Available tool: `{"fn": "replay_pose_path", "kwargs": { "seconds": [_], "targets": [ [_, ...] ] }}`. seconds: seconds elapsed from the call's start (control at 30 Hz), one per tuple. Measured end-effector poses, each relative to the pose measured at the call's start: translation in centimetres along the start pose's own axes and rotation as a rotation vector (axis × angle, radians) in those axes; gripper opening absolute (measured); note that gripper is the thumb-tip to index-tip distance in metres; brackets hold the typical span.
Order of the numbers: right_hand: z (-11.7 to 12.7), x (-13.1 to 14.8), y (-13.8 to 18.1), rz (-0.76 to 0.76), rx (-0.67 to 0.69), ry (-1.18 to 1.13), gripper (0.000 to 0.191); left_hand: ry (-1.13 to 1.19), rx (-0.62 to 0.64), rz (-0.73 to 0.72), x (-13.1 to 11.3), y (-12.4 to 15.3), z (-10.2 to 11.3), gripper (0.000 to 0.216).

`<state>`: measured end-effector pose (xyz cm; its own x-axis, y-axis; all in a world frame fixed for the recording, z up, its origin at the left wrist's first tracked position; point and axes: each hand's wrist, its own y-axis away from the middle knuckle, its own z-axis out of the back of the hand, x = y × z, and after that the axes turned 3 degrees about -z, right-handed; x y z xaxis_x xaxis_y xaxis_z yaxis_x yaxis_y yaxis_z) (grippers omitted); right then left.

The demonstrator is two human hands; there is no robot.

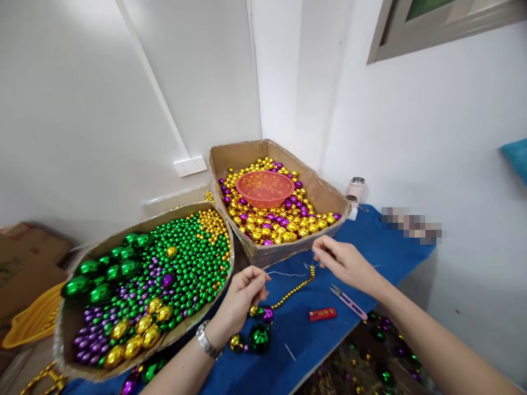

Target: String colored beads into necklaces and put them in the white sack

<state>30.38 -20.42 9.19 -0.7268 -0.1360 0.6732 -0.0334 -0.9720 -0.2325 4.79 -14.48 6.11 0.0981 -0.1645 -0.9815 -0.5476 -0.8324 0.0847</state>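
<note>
My left hand (242, 296), with a metal watch on the wrist, is pinched on a thin white thread and a strand of beads (288, 293). The strand runs from small gold beads up near my right hand down to bigger purple, gold and green balls (258, 336) below my left hand. My right hand (341, 262) is pinched on the upper end of the gold beads and the thread. Both hands hover over a blue cloth (296, 334) covering the table.
A cardboard box (69, 329) of green, purple and gold beads sits at left. Another box (321, 192) of gold and purple beads holds an orange basket (264, 188). Pink thread snips (349, 300) and a red lighter (323, 314) lie on the cloth. A small jar (355, 188) stands by the wall.
</note>
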Motion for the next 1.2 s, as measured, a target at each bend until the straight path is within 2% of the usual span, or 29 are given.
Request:
{"fn": "replay_pose_path", "kwargs": {
  "seconds": [0.13,0.27,0.47,0.57,0.7,0.9,1.07,1.2],
  "targets": [
    [0.5,2.5,0.3,0.078,0.034,0.013,0.023,0.118,-0.031,-0.025,-0.7,0.2,-0.1,0.023],
    [0.5,4.2,0.6,0.172,0.044,0.032,0.023,0.126,-0.087,-0.007,-0.9,0.2,-0.1,0.024],
    [-0.3,4.9,0.9,0.312,0.044,0.12,0.025,0.064,-0.169,0.032,-0.6,-0.1,0.2,0.029],
    [-0.6,5.0,0.8,0.394,0.06,0.206,0.024,-0.009,-0.168,-0.029,-0.8,-0.1,-0.1,0.028],
    [-0.7,5.9,0.2,0.459,0.092,0.347,0.027,-0.092,-0.089,-0.133,-1.1,-0.1,-0.9,0.027],
    [-0.4,7.4,-1.5,0.517,0.145,0.387,0.025,-0.084,0.016,-0.072,-0.8,-0.5,-2.0,0.034],
    [-1.1,7.5,-2.6,0.504,0.158,0.408,0.023,-0.07,0.186,-0.055,-0.8,-0.2,-2.0,0.036],
    [-1.9,6.9,-3.1,0.488,0.165,0.412,0.024,-0.241,0.268,-0.134,-1.5,0.5,-1.4,0.033]
  ]
}}
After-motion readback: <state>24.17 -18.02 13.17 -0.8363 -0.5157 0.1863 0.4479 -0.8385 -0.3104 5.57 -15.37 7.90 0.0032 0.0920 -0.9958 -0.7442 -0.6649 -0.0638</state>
